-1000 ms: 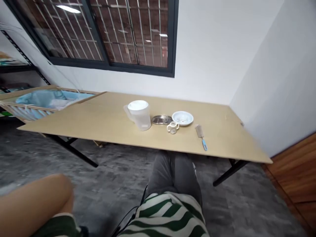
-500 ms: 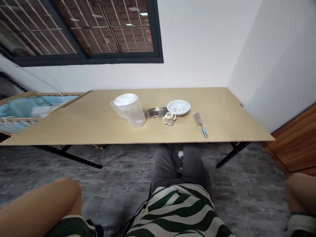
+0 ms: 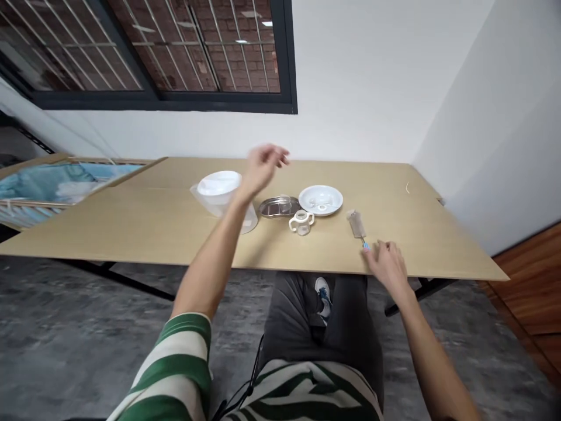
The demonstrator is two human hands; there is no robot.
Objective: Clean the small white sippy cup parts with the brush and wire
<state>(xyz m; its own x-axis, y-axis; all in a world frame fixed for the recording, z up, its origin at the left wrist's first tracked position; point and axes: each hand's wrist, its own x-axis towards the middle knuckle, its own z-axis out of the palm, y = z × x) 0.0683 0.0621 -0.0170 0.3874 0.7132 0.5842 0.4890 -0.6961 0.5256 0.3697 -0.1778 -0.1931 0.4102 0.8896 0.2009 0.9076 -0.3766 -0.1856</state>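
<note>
Spanning the view, the wooden table (image 3: 131,222) is cut off at left. The left forearm hides part of the clear pitcher (image 3: 217,190). Left hand (image 3: 263,164) is blurred above it, fingers loose, empty. Right hand (image 3: 385,264) at the near edge covers the handle end of the brush (image 3: 357,225); can't tell if gripped.

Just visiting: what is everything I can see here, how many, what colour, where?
table: one, light wood, centre
pitcher: one, cloudy white, table's left-centre
metal dish: one, silver, right of pitcher
two-handled cup: one, whitish, before the dish
plate: one, white, right of dish
brush: one, blue handle, right of cup
window: one, dark frame, back wall
lined box: one, blue inside, far left
left hand: one, open, raised above pitcher
right hand: one, at brush's handle end, grip unclear
</note>
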